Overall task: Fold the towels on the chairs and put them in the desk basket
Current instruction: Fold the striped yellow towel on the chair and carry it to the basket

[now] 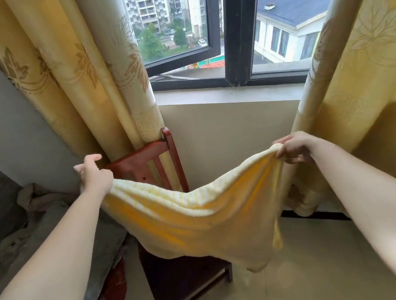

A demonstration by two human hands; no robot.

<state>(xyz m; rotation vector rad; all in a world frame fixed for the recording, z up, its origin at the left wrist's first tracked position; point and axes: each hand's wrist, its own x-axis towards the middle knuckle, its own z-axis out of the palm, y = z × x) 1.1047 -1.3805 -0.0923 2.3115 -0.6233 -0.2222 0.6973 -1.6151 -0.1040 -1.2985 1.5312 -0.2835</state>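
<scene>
The yellow towel point(203, 217) hangs in the air above the red chair point(141, 164), its long axis running left to right and sagging mid-span. The left grip point(94, 176) clutches one end (fingers mostly hidden) and the right grip point(293, 147) pinches the other. Curtains point(60, 68) crowd both sides, with open floor point(317, 274) at lower right.

The yellow towel point(203, 217) hides most of the red chair's point(140, 156) seat; the left hand's point(95, 175) back hides its own grip.
</scene>
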